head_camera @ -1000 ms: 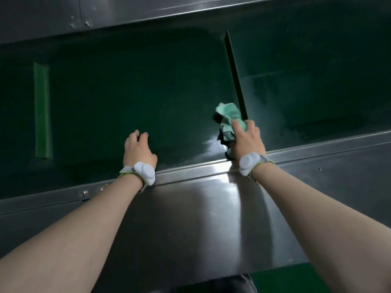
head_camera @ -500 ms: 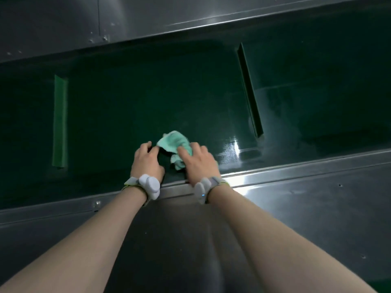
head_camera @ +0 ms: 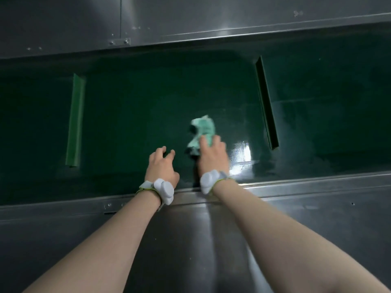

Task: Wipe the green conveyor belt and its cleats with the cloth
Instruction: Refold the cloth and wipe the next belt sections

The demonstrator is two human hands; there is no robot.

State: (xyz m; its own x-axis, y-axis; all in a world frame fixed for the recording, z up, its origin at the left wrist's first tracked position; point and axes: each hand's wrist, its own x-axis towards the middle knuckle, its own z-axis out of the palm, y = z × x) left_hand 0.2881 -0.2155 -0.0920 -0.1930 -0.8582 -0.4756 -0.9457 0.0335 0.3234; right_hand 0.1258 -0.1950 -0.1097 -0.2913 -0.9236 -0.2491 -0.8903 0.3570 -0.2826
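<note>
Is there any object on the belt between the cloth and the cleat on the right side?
Nothing visible. The cloth, under the right hand, has only bare, wet-looking belt between it and the right cleat. The left hand rests on the other side.

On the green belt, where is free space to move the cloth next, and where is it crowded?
Free: the wide belt stretch between the left cleat and the left hand, and the belt beyond the right cleat. Crowded: near the front rail, where the right hand presses the cloth beside the left hand.
</note>
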